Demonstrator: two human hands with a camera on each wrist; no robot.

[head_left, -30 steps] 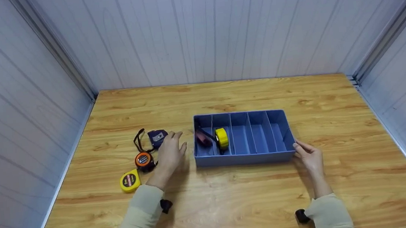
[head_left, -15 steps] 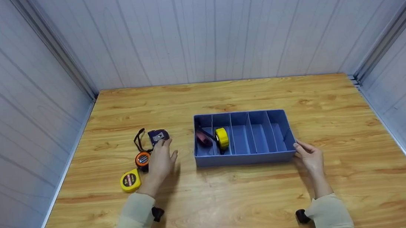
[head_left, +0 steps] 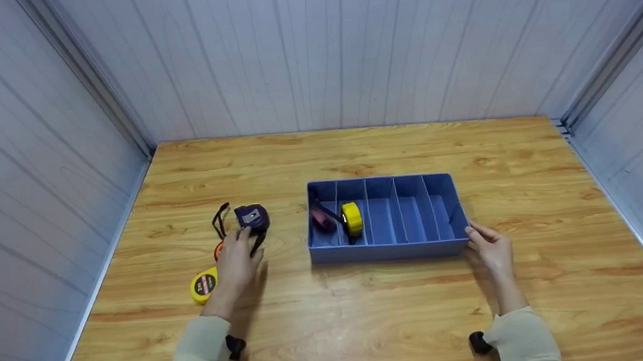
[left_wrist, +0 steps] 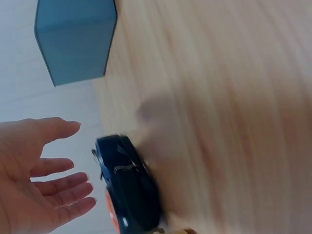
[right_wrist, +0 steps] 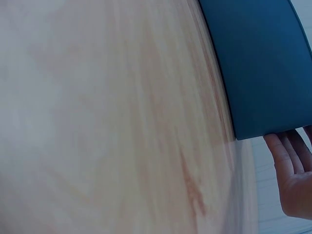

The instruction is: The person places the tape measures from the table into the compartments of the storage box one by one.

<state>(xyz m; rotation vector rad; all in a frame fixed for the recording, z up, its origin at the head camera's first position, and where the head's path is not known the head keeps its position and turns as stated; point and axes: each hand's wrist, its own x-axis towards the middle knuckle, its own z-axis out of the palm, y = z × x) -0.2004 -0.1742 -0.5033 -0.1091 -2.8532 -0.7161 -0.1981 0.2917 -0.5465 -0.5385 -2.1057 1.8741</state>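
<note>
My left hand (head_left: 236,265) hovers over a black tape measure with an orange face (head_left: 219,250), mostly hidden beneath it in the head view. The left wrist view shows its fingers spread apart beside that tape measure (left_wrist: 134,190), with nothing held. A yellow tape measure (head_left: 204,286) lies nearer to me, and a dark blue one (head_left: 253,216) with a black strap lies farther back. At the right, my right hand (head_left: 492,253) pinches the front right corner of a blue divided box (head_left: 387,252), thumb at the rim, fingers on the end wall.
In the box's leftmost compartment lies a dark red item (head_left: 321,219) with a black strap. A yellow tape measure (head_left: 351,217) stands on edge in the compartment beside it. White panel walls (head_left: 309,52) enclose the wooden table (head_left: 336,332) at the back and sides.
My left hand has moved left and toward me, from the dark blue tape measure to over the orange-faced one. The right hand and the box have stayed put.
</note>
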